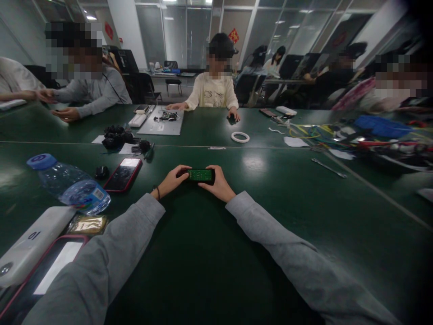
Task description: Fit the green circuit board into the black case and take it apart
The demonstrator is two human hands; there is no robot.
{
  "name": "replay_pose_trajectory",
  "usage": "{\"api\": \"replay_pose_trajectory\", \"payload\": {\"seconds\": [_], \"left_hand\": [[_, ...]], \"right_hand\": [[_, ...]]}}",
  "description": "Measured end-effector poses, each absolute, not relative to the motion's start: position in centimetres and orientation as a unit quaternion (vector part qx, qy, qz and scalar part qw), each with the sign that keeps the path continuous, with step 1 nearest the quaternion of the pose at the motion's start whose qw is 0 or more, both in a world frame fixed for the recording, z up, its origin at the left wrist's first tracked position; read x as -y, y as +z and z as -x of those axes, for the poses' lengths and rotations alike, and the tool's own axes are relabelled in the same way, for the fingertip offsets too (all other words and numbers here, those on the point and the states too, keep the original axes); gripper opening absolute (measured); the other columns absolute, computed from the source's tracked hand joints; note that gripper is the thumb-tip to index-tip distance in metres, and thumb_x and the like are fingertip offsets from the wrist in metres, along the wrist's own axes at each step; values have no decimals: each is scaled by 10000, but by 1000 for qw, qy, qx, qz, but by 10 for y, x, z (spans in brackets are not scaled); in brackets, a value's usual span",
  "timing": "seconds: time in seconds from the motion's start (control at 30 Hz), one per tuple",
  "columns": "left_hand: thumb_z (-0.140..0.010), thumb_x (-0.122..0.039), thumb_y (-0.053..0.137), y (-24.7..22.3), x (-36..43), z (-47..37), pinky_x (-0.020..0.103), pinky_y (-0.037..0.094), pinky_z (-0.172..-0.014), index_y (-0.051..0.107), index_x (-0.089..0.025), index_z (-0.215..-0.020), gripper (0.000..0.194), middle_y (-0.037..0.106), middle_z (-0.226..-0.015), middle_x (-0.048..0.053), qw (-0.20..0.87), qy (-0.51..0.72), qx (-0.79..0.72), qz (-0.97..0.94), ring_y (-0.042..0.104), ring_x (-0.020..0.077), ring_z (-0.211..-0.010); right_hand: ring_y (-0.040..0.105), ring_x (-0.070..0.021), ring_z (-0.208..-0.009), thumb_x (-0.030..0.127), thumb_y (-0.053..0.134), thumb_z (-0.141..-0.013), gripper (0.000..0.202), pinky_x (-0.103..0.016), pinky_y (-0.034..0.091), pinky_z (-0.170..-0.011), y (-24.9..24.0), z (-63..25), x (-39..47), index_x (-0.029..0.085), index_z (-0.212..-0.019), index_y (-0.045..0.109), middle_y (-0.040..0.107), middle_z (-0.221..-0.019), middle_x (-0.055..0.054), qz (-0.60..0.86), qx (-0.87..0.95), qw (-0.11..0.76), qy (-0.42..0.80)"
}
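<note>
my left hand (175, 180) and my right hand (218, 184) are both partly curled, gripping a small, black-edged, speckled-green flat rectangle (200, 175) by its two short ends. it sits lengthwise between them, over the smooth dark green tabletop (203, 253), though i cannot tell whether it touches that surface.
</note>
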State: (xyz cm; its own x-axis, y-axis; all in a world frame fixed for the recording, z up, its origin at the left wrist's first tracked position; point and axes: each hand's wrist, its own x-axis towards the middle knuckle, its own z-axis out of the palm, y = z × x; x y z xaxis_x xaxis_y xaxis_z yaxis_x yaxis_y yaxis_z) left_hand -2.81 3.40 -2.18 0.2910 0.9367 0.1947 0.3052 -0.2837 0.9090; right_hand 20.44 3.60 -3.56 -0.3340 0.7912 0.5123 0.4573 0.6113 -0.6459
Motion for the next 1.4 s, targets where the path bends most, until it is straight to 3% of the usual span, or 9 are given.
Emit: {"api": "replay_pose_trajectory", "payload": {"seconds": [0.23,0.97,1.4], "left_hand": [[-835,-373,541,-21,-33,29,419,436,-956,550,-178,-1166,384,588,-1153,88,405,393,-442,-698,561,206,-1053],[-826,-350,547,-24,-35,29,406,453,-913,563,-168,-1159,380,607,-1115,91,399,401,-451,-690,579,198,-998],[-846,-248,454,-16,-32,29,401,384,-1027,536,-179,-1205,374,571,-1239,76,443,430,-428,-661,522,201,-1153]], "right_hand": [[460,-212,-1126,322,508,-886,313,-419,371,-1016,-39,-212,-44,228,-1181,462,473,-1156,-64,378,751,434,325],[498,-211,-1112,349,534,-880,353,-420,414,-995,-44,-214,-50,242,-1214,492,502,-1181,-57,363,732,426,389],[492,-214,-1118,289,570,-862,344,-427,416,-991,-45,-212,-47,233,-1193,494,494,-1185,-65,361,760,433,324]]}}
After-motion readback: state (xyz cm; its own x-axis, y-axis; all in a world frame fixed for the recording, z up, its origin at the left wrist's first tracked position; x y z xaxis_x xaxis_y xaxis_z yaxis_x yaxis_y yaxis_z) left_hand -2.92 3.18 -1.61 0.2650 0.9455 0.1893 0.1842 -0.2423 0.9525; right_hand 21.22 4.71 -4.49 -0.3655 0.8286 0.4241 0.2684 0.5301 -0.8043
